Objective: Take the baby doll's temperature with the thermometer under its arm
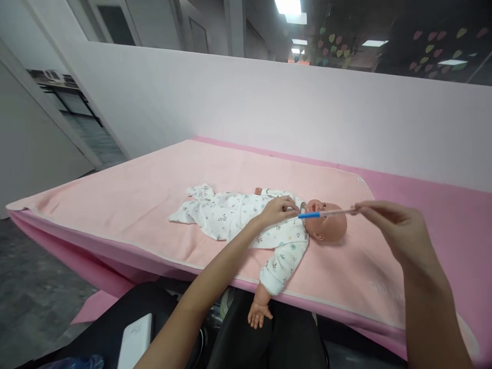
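The right hand (403,228) pinches a blue-ended stick (309,216); left hand (275,211), grip unclear, is over a clothed doll (234,209).

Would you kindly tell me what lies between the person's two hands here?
In the head view, a blue-ended stick, held in the right hand, shows there, with the doll's head behind it.
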Tool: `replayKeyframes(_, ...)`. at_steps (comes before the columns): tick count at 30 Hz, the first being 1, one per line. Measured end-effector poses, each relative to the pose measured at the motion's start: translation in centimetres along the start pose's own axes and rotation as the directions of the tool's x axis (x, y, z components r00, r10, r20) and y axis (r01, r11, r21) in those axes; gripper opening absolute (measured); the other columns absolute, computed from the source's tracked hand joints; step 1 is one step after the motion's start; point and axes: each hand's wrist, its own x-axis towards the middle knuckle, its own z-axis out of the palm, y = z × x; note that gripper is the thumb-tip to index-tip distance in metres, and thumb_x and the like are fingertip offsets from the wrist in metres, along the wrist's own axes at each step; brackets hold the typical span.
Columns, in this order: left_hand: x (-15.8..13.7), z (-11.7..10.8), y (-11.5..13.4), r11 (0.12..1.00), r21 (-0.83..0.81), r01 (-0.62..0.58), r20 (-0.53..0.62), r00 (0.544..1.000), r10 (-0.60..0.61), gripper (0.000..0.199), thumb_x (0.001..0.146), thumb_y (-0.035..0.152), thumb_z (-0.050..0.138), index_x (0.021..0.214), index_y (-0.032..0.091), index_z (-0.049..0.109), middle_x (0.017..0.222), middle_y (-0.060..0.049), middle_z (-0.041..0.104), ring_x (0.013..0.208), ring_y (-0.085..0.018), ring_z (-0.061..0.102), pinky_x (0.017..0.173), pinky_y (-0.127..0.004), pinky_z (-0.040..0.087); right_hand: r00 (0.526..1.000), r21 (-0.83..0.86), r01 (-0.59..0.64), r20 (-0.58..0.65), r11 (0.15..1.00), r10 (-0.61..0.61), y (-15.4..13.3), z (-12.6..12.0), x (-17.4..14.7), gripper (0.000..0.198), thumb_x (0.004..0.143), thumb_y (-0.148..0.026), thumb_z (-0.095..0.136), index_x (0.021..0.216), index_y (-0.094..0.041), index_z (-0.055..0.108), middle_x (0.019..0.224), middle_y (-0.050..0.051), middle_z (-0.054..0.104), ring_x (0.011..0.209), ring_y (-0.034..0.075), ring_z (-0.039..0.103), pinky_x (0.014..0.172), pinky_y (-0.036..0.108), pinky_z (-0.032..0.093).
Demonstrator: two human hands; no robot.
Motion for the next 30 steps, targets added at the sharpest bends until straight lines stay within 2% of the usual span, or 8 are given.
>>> replayKeyframes(5, 0.3, -0.2, -0.4, 0.953, -0.276, 0.126, 0.011, 0.992, -0.128, 0.030, 0.077, 0.042, 0.053, 0.084, 0.015, 0.066, 0.066, -0.001, 0.057, 0.055, -0.010, 0.042, 0.051, -0.022, 0.029, 0.911, -0.051, -0.405, -0.110, 0.913, 0.398, 6.9, -1.6, -8.3, 0.029, 0.062, -0.043, 0.068, 0.078, -0.019, 0.070, 0.078, 0.007, 0.071, 0.080, 0.024, 0.066, 0.077, 0.037, 0.053)
replayKeyframes(9, 0.5, -0.2, -1.0, 0.899, -0.404, 0.170, 0.014, 0.984, -0.180, 0.031, 0.074, 0.042, 0.056, 0.083, 0.014, 0.065, 0.057, 0.002, 0.050, 0.050, -0.008, 0.036, 0.048, -0.022, 0.026, 0.829, -0.127, -0.523, -0.306, 0.843, 0.468, 10.3, -1.1, -12.8, 0.029, 0.063, -0.045, 0.062, 0.075, -0.019, 0.068, 0.076, 0.007, 0.071, 0.075, 0.025, 0.066, 0.072, 0.037, 0.053)
replayKeyframes(13, 0.5, -0.2, -1.2, 0.893, -0.413, 0.178, 0.025, 0.983, -0.184, 0.030, 0.071, 0.042, 0.059, 0.081, 0.015, 0.065, 0.064, 0.000, 0.056, 0.055, -0.009, 0.041, 0.052, -0.021, 0.029, 0.898, -0.551, -0.400, -0.395, 0.733, 0.193, 9.8, 0.7, -13.5, 0.028, 0.075, -0.038, 0.047, 0.075, -0.018, 0.066, 0.083, 0.012, 0.069, 0.083, 0.028, 0.062, 0.077, 0.043, 0.047)
replayKeyframes(16, 0.6, -0.2, -1.2, 0.889, -0.412, 0.197, 0.061, 0.980, -0.189, 0.030, 0.072, 0.043, 0.058, 0.081, 0.015, 0.064, 0.064, 0.001, 0.055, 0.056, -0.009, 0.042, 0.053, -0.021, 0.030, 0.926, -0.649, -0.262, -0.377, 0.715, -0.003, 7.8, 3.6, -12.1, 0.029, 0.080, -0.031, 0.040, 0.080, -0.014, 0.064, 0.090, 0.015, 0.066, 0.087, 0.026, 0.059, 0.079, 0.040, 0.046)
replayKeyframes(20, 0.7, -0.3, -1.2, 0.845, -0.488, 0.217, 0.103, 0.976, -0.192, 0.029, 0.073, 0.042, 0.058, 0.081, 0.014, 0.063, 0.065, 0.001, 0.055, 0.058, -0.009, 0.043, 0.055, -0.021, 0.032, 0.991, -0.538, -0.031, -0.126, 0.842, -0.045, 4.9, 9.5, -8.4, 0.028, 0.086, -0.028, 0.037, 0.091, -0.017, 0.063, 0.089, 0.009, 0.066, 0.077, 0.017, 0.061, 0.067, 0.027, 0.048)
replayKeyframes(22, 0.7, -0.4, -1.1, 0.815, -0.521, 0.252, 0.134, 0.968, -0.213, 0.029, 0.072, 0.042, 0.058, 0.080, 0.014, 0.063, 0.061, 0.002, 0.052, 0.054, -0.008, 0.041, 0.052, -0.021, 0.030, 0.998, -0.534, 0.032, -0.033, 0.845, -0.059, 4.0, 12.4, -6.4, 0.029, 0.087, -0.025, 0.035, 0.093, -0.018, 0.062, 0.092, 0.008, 0.066, 0.076, 0.015, 0.061, 0.070, 0.025, 0.047)
replayKeyframes(27, 0.6, -0.8, -1.3, 0.748, -0.594, 0.296, 0.176, 0.955, -0.238, 0.027, 0.070, 0.038, 0.061, 0.082, 0.014, 0.063, 0.061, 0.002, 0.052, 0.053, -0.008, 0.040, 0.049, -0.020, 0.028, 0.997, -0.632, -0.061, 0.003, 0.772, 0.081, 3.8, 16.4, -2.8, 0.030, 0.085, -0.020, 0.036, 0.106, -0.016, 0.057, 0.096, 0.009, 0.065, 0.082, 0.017, 0.061, 0.071, 0.026, 0.047)
replayKeyframes(30, 0.6, -0.8, -1.6, 0.719, -0.620, 0.313, 0.157, 0.948, -0.277, 0.024, 0.070, 0.035, 0.060, 0.082, 0.014, 0.063, 0.060, 0.002, 0.052, 0.052, -0.008, 0.040, 0.049, -0.020, 0.029, 0.995, -0.548, -0.096, -0.074, 0.831, 0.066, 4.6, 16.9, -2.8, 0.031, 0.084, -0.020, 0.035, 0.105, -0.017, 0.057, 0.094, 0.009, 0.065, 0.079, 0.017, 0.061, 0.070, 0.027, 0.048)
